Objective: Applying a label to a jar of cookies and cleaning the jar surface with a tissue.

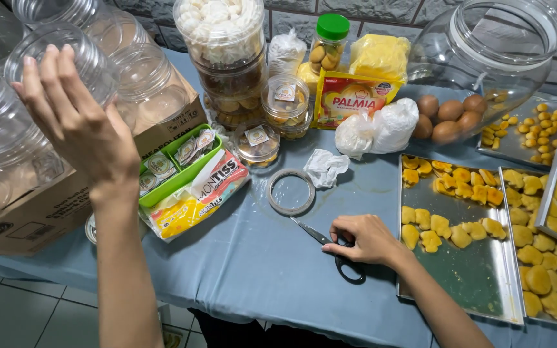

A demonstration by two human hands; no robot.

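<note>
Left hand (75, 122) is up high, its grip spread wide, fingertips touching the rim of a clear plastic jar (59, 61) that lies on its side among other empty jars in a cardboard box (46, 206). Nothing is clamped there, just an open palm against the jar mouth. Right hand (362, 240) is down low on the blue tabletop (253, 270), its grip curled narrow over the black handles of a pair of scissors (330, 248), fingers resting on them, blades shut and pointing up and away from the palm. Just beyond the blade tips sits a roll of clear tape (291, 191), and past that a crumpled white tissue (325, 167). Right beside the right-hand grip, almost touching the wrist, is a metal baking tray (472, 283) with yellow cookies (436, 225) scattered across its upper half. Below the left-hand grip, a green tray (175, 177) of round labels leans against the box, with a tissue pack (201, 193) under it.
</note>
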